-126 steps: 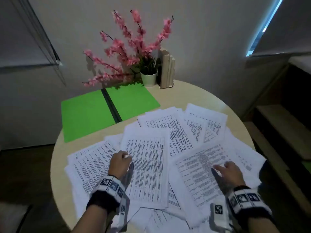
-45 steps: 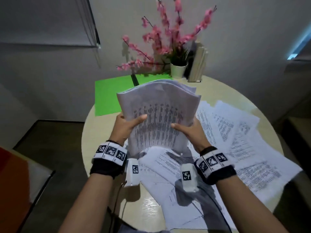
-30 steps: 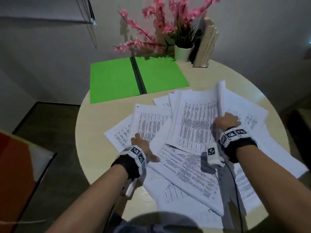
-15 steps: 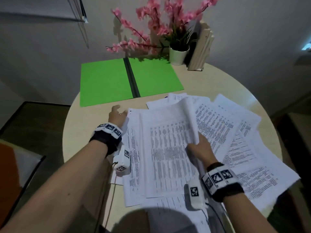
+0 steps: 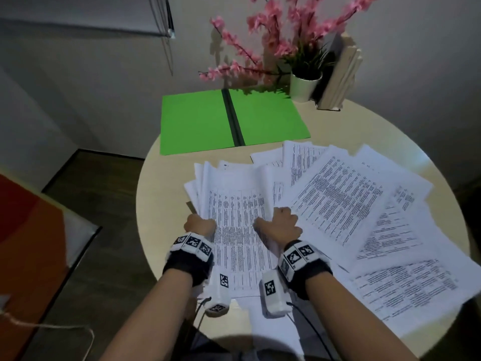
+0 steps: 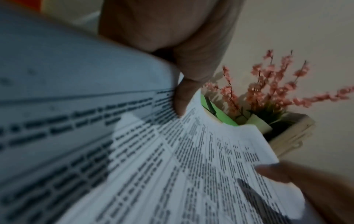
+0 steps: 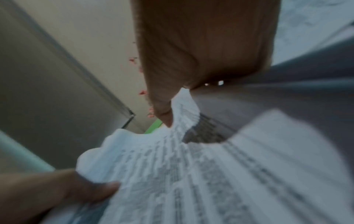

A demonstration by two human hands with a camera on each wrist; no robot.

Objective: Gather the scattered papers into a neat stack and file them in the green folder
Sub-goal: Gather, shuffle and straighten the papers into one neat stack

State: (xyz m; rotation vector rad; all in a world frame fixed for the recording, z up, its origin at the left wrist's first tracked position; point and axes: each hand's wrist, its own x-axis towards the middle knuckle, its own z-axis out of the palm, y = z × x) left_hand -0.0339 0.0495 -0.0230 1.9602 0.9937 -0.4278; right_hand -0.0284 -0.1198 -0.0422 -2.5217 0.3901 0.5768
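Note:
The green folder point(image 5: 197, 121) lies open and flat at the back left of the round table point(image 5: 161, 194). A partly squared stack of printed papers point(image 5: 236, 204) lies in front of me. My left hand point(image 5: 200, 225) grips its left edge and my right hand point(image 5: 282, 225) grips its right edge. In the left wrist view my thumb point(image 6: 180, 98) presses on the top sheet point(image 6: 172, 159). The right wrist view likewise shows a thumb point(image 7: 162, 109) on the stack point(image 7: 172, 166). More loose papers point(image 5: 364, 217) fan out over the table's right half.
A white pot of pink blossoms point(image 5: 304, 84) and a pale wooden holder point(image 5: 341, 74) stand at the back, right of the folder. Bare tabletop shows left of the stack. An orange and grey seat point(image 5: 39, 230) is low on the left.
My left hand came back from the stack's far left corner to its near left edge. The right hand shifted onto the right edge. Both now grip the stack, which is more squared.

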